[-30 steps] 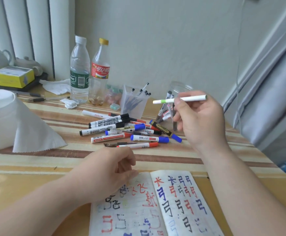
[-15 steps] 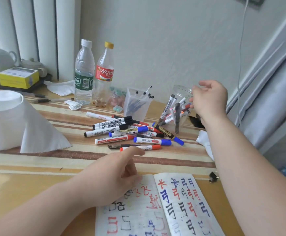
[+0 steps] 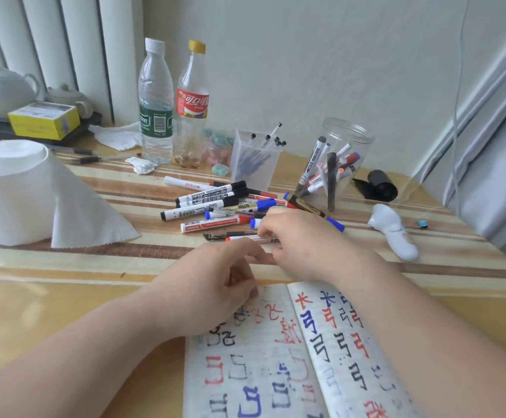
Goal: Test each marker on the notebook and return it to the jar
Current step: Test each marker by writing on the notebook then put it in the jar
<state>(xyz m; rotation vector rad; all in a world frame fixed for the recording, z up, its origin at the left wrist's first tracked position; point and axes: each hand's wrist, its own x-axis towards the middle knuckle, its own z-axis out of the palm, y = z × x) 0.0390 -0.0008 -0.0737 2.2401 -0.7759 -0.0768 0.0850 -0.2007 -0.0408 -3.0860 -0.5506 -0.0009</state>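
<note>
Seen from the head camera, looking down over both forearms, the striped table [image 3: 64, 285] carries all the task's things.

**Head view.** The notebook [image 3: 275, 363] lies open at the near edge, its two pages covered with test strokes in red, blue and black. The left hand [image 3: 215, 285] rests on the notebook's upper left corner with fingers loosely curled, holding nothing. The right hand [image 3: 303, 239] reaches just beyond the notebook to the near side of the loose markers [image 3: 212, 206], a heap of black-, blue- and red-capped barrels lying flat in the middle of the table. Its fingers are curled downward, with their tips at the end of a slim red-tipped marker [image 3: 242, 238], the nearest of the heap; whether they already grip it cannot be told.

The jar [image 3: 348, 131], of clear plastic, stands upright behind and to the right of the heap, apart from both hands, with several markers leaning inside it. Just left of it stands a translucent pen holder [image 3: 254, 170] with pens in it. Further left stand a water bottle [image 3: 156, 110] and a cola bottle [image 3: 192, 107], side by side. A tissue roll [image 3: 10, 191] occupies the left edge, and a white handheld device [image 3: 393, 233] lies at the right.
</note>
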